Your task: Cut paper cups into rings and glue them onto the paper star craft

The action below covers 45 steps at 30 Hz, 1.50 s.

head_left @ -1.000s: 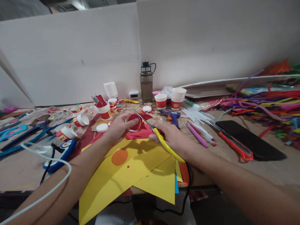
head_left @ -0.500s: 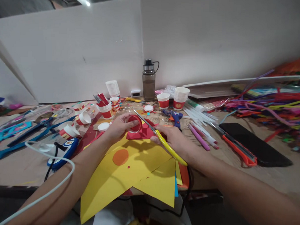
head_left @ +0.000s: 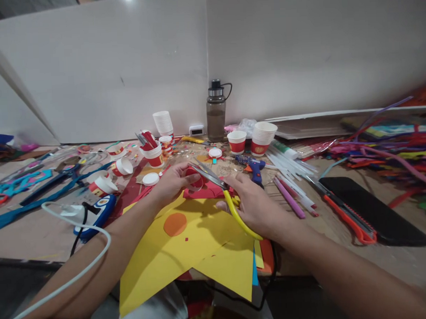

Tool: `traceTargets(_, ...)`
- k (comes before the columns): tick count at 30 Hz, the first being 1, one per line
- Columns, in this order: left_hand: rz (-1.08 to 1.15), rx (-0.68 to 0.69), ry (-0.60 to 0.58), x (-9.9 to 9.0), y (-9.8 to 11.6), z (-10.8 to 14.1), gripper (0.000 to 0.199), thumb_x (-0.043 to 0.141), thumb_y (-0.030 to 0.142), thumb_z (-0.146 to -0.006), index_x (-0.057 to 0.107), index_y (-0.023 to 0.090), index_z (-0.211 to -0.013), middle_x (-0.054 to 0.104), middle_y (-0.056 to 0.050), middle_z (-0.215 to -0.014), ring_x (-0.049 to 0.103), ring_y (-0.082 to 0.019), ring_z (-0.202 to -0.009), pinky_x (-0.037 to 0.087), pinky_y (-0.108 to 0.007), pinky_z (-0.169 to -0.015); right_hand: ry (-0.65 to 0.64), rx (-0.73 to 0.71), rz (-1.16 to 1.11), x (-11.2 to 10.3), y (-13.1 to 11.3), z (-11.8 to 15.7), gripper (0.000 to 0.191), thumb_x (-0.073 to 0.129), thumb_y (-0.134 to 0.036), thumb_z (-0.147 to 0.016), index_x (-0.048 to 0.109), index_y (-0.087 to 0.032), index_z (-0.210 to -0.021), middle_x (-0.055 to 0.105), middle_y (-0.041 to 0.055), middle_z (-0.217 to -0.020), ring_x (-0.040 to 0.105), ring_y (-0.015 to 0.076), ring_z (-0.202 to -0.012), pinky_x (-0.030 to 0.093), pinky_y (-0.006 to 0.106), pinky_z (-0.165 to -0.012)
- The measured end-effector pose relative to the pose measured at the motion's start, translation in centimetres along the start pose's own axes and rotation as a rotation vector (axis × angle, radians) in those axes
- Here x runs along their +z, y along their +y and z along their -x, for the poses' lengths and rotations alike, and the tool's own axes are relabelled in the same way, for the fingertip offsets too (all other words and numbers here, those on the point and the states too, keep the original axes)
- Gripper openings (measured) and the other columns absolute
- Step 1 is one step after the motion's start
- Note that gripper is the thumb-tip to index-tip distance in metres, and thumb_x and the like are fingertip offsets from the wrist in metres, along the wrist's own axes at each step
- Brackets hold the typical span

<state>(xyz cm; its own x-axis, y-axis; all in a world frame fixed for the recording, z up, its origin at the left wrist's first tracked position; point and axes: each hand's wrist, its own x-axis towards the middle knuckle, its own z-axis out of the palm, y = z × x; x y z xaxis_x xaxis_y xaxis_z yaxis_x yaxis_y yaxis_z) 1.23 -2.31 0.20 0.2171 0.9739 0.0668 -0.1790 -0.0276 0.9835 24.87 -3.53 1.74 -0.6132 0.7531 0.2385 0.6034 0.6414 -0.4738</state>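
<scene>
My left hand (head_left: 178,182) is closed on a red ring-shaped piece (head_left: 197,182), pinched between thumb and fingers. In my right hand (head_left: 252,202) are scissors with yellow handles (head_left: 235,216). Their blades are parted and point up and left, at the red piece; whether they touch its edge I cannot tell. Beneath both hands lies yellow paper (head_left: 157,265), bearing an orange paper circle (head_left: 175,224) and a tiny red scrap (head_left: 187,239). Red paper (head_left: 209,191) lies just behind the scissors.
A water bottle (head_left: 216,112) stands at the back wall. Paper cups (head_left: 263,138) are stacked nearby, beside a blue glue gun (head_left: 256,169). To the right lie a red utility knife (head_left: 349,219) and a black phone (head_left: 374,209). A white cable (head_left: 107,239) crosses over my left forearm.
The scissor blades have opened wider and now reach over the red piece, which has turned in my left hand. The whole view has shifted slightly.
</scene>
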Motion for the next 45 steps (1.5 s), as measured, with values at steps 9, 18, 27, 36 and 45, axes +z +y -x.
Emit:
traceTargets(9, -0.034, -0.017, -0.046, 0.8, 0.3, 0.4, 0.031, 0.079, 0.032, -0.068, 0.063, 0.012, -0.085, 0.07, -0.007, -0.072, 0.065, -0.015, -0.06, 0.044, -0.018, -0.045, 0.005, -0.017, 0.071, 0.3, -0.2, 0.0, 0.055, 0.05, -0.058, -0.086, 0.053, -0.019, -0.125, 0.052, 0.0131, -0.108, 0.057, 0.0241, -0.09, 0.046, 0.038, -0.081)
traceTargets(18, -0.081, -0.001, -0.076, 0.7, 0.1, 0.5, 0.027, 0.077, 0.029, -0.07, 0.064, 0.011, -0.086, 0.069, -0.007, -0.074, 0.065, -0.014, -0.064, 0.046, -0.019, -0.051, 0.028, -0.056, 0.121, 0.4, -0.2, 0.2, 0.054, 0.047, -0.057, -0.089, 0.052, -0.018, -0.125, 0.054, 0.0133, -0.109, 0.056, 0.023, -0.086, 0.046, 0.037, -0.078)
traceTargets(27, -0.124, -0.014, -0.099, 0.2, 0.7, 0.5, 0.027, 0.077, 0.03, -0.07, 0.066, 0.01, -0.086, 0.069, -0.007, -0.071, 0.062, -0.011, -0.058, 0.047, -0.019, -0.05, 0.036, -0.068, 0.171, 0.4, -0.1, 0.2, 0.051, 0.049, -0.056, -0.088, 0.055, -0.017, -0.121, 0.059, 0.0122, -0.097, 0.055, 0.0234, -0.081, 0.044, 0.035, -0.071)
traceTargets(36, 0.078, 0.053, -0.029, 0.9, 0.2, 0.6, 0.029, 0.078, 0.027, -0.069, 0.06, 0.014, -0.087, 0.071, -0.006, -0.079, 0.067, -0.015, -0.065, 0.052, -0.022, -0.051, 0.07, -0.122, -0.109, -0.9, -0.4, -0.3, 0.034, 0.051, -0.047, -0.09, 0.057, -0.018, -0.107, 0.061, 0.0091, -0.103, 0.057, 0.0226, -0.095, 0.044, 0.034, -0.084)
traceTargets(45, 0.184, 0.073, -0.003, 1.4, -0.7, 0.4, 0.031, 0.078, 0.021, -0.069, 0.061, 0.016, -0.095, 0.071, -0.005, -0.085, 0.07, -0.016, -0.073, 0.055, -0.02, -0.055, 0.072, -0.085, 0.019, 0.0, -0.3, 0.2, 0.053, 0.055, -0.052, -0.086, 0.049, -0.022, -0.129, 0.05, 0.0114, -0.109, 0.055, 0.0245, -0.097, 0.046, 0.039, -0.086)
